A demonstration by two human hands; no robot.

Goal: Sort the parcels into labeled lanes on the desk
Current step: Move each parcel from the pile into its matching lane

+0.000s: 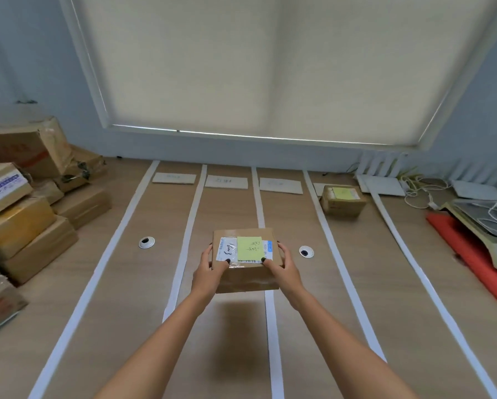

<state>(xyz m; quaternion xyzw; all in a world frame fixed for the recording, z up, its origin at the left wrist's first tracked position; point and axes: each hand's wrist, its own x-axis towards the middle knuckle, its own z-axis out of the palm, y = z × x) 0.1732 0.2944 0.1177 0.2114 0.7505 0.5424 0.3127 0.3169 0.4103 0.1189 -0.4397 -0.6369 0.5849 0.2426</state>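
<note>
A small brown cardboard parcel (pixel 245 262) with a white shipping label and a green sticky note on top is held level above the desk (pixel 132 298), over the white tape strip (pixel 258 197) between the second and third lanes, with its shadow on the wood beneath. A second small parcel (pixel 343 200), also bearing a green note, sits flat at the far end of the fourth lane, touching that lane's paper label card (pixel 318 188). More brown parcels (pixel 25 214) are stacked along the desk's left edge.

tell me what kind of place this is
Likely a small office parcel-sorting station: a desk split into lanes by white tape strips, stacked cardboard parcels on the left, and a weighing scale on the right.
</note>
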